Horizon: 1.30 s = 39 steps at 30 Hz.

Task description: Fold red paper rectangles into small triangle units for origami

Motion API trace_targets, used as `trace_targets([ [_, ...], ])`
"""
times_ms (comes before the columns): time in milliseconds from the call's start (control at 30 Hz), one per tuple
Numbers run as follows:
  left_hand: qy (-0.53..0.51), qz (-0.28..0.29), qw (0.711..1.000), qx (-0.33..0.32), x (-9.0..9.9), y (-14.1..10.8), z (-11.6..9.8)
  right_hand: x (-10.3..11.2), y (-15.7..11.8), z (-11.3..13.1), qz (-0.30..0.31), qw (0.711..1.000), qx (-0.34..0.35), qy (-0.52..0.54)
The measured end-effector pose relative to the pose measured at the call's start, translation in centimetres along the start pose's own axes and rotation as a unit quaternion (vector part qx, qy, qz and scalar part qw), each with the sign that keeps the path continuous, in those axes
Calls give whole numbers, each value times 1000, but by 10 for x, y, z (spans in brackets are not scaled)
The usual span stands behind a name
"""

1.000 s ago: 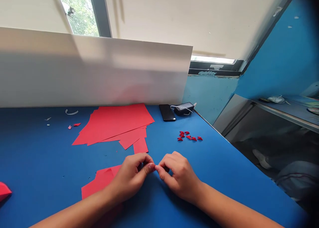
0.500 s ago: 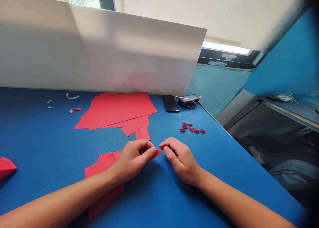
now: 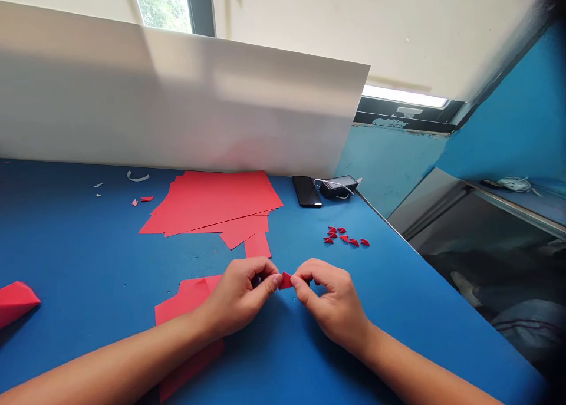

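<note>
A small folded piece of red paper is pinched between my two hands, just above the blue table. My left hand grips its left end with thumb and forefinger. On its right end, the thumb and fingertips of my right hand are closed. Cut pieces of red paper lie partly under my left forearm. Several small folded red triangles rest in a loose group beyond my right hand.
A stack of red paper sheets lies at the back, before a white board. Right of it are a black phone and a black device with a white cable. A larger red folded piece sits far left, with paper scraps behind.
My right hand has closed on the right end of the folded red paper; before, it was just apart from it. The whole view has shifted slightly.
</note>
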<state>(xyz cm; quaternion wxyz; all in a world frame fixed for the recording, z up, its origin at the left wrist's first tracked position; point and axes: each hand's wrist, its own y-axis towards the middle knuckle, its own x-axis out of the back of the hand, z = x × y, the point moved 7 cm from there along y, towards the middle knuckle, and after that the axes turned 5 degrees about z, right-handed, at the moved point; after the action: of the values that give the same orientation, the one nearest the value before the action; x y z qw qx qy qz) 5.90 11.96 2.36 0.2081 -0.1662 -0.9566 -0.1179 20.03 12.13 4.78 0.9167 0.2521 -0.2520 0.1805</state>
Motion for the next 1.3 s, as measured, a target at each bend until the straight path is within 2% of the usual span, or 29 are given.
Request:
trace_targets([
  [167, -4, -7, 1000, -6, -1, 1, -1, -2, 2, -4, 3, 1000, -7, 13],
  [400, 34, 7, 999, -22, -2, 1, 0, -9, 1, 1, 34, 999, 19, 8],
  [633, 41, 3, 999, -32, -3, 1, -2, -11, 1, 0, 59, 997, 33, -45],
  [767, 41, 17, 998, -32, -4, 0, -4, -15, -1, -5, 71, 995, 4, -66],
  [933, 66, 16, 997, -26, -5, -1, -3, -11, 0, -8, 44, 998, -33, -8],
  [1100, 84, 23, 995, -39, -6, -2, -4, -7, 0, -6, 34, 998, -45, -15],
  [1167, 91, 25, 995, -43, -7, -3, -5, -7, 0, -4, 39, 998, -38, -22],
  [1300, 110, 20, 993, -47, -7, -5, -6, -6, 1, 2, 51, 998, 19, -31],
])
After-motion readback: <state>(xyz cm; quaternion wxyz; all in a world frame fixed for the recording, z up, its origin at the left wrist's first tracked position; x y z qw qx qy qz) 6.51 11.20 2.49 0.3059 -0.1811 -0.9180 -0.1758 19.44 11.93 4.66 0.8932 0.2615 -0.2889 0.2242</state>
